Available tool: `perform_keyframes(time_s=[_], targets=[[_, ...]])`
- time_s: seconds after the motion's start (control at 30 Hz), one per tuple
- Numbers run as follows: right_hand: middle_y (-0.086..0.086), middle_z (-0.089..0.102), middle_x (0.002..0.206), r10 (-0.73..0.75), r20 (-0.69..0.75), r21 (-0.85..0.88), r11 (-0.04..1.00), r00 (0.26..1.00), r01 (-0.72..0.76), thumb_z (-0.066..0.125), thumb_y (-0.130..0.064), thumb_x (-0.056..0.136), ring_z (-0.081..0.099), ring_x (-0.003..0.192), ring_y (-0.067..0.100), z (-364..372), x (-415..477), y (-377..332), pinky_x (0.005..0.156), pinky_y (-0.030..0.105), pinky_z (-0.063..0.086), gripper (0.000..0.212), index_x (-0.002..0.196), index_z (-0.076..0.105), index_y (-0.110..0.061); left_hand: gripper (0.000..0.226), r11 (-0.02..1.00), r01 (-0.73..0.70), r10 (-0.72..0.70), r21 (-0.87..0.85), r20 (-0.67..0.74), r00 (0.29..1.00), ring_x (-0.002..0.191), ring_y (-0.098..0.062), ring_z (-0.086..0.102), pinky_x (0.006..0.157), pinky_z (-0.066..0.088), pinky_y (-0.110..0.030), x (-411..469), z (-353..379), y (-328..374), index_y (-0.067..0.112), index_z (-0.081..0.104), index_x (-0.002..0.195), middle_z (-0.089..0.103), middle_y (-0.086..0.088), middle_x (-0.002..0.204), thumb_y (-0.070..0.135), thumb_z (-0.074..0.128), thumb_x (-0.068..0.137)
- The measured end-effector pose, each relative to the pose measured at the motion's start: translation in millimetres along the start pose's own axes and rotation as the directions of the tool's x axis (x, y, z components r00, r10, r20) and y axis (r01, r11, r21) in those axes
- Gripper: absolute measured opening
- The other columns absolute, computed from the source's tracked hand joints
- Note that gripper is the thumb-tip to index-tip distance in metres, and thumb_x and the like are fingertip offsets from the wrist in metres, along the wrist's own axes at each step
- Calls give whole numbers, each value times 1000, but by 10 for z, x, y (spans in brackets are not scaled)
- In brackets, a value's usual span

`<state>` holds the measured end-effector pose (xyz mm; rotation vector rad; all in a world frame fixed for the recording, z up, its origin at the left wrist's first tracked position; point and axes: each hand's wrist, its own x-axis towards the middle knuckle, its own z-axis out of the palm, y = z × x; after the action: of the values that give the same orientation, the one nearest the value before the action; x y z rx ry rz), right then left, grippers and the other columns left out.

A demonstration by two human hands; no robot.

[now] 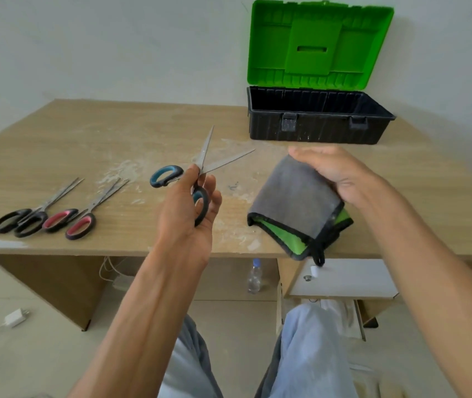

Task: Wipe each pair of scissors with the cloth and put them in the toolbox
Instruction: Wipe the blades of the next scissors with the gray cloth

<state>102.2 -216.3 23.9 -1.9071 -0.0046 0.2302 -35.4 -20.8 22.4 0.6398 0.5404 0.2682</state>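
My left hand (191, 209) holds the blue-handled scissors (200, 168) above the table, fingers curled round one handle loop; the blades are spread apart and point away. My right hand (335, 172) grips a folded grey cloth with green lining (292, 205), lifted over the table's front edge. Two more pairs lie flat at the left: black-handled scissors (22, 221) and red-handled scissors (74, 222). The black toolbox (315, 127) stands at the back right with its green lid (318, 44) upright; I see nothing inside it.
The wooden table (114, 139) has white smears across its middle. Below it stand a plastic bottle (254, 275), a white drawer front (344, 278) and a charger with cable (16, 317) on the floor. My knees are under the front edge.
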Motion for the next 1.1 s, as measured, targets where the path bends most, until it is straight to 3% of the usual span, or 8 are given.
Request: perform_keyframes(time_s=[0.1, 0.2, 0.33, 0.4, 0.57, 0.8, 0.93, 1.1], targets=[[0, 61, 133, 14, 0, -365, 931, 1000, -13, 85, -39, 85, 59, 123, 24, -26, 128, 185, 105, 46, 50, 59, 139, 64, -30, 9, 1000, -9, 9, 22, -8, 1000, 69, -9, 68, 62, 55, -25, 86, 24, -51, 10, 64, 95, 67, -4, 89, 18, 62, 96], [10, 60, 146, -80, -34, -484, 873, 996, 54, 86, -27, 87, 59, 130, 29, -43, 143, 296, 99, 39, 50, 71, 150, 53, -27, 7, 994, -8, 10, 106, -15, 1000, 77, -9, 67, 67, 52, -26, 187, 26, -110, 13, 66, 95, 68, 1, 85, 19, 63, 95], [6, 68, 132, -362, -150, -653, 735, 920, 183, 82, -27, 90, 65, 119, 22, 62, -11, 324, 97, 32, 53, 54, 139, 61, -19, 15, 978, -52, 59, 204, -26, 998, 82, -9, 59, 69, 47, -24, 319, 56, -206, 17, 71, 102, 66, 6, 86, 25, 70, 89], [2, 74, 114, -412, -110, -501, 809, 905, 308, 73, -28, 98, 71, 99, 17, 162, -198, 256, 87, 24, 59, 27, 120, 72, -14, 11, 974, -84, 90, 211, -19, 996, 76, -8, 58, 64, 45, -23, 351, 98, -258, 20, 70, 97, 65, 8, 82, 25, 71, 88], [3, 82, 95, -203, 225, 34, 979, 953, 201, 69, -46, 95, 80, 84, 15, 516, -641, 77, 70, 24, 64, 36, 113, 77, -16, 21, 983, -118, 119, 142, 1, 993, 65, -8, 63, 60, 50, -22, 307, 275, -364, 9, 72, 104, 70, 4, 74, 20, 74, 86], [13, 83, 88, -244, 72, 212, 951, 967, 224, 84, -14, 87, 77, 74, 21, 429, -603, 27, 58, 20, 60, 14, 100, 81, -12, 31, 958, -188, 181, 218, 51, 982, 95, -8, 68, 83, 55, -27, 290, 298, -318, 14, 69, 109, 74, 3, 100, 34, 74, 86], [13, 83, 89, -227, 16, 243, 946, 974, 217, 84, -13, 86, 78, 74, 19, 230, -549, 24, 57, 18, 59, 22, 106, 81, -5, 9, 925, -298, 288, 237, 75, 955, 78, -10, 64, 70, 54, -23, 366, 225, -288, 15, 71, 91, 69, 1, 81, 24, 71, 90], [11, 83, 87, -209, -90, 292, 929, 974, 226, 84, -14, 87, 76, 69, 11, 54, -479, 9, 57, 16, 58, 25, 109, 81, -3, 14, 843, -342, 245, 415, 271, 931, 66, -9, 64, 62, 53, -19, 369, 312, -448, 9, 77, 86, 72, -2, 72, 21, 81, 80]])
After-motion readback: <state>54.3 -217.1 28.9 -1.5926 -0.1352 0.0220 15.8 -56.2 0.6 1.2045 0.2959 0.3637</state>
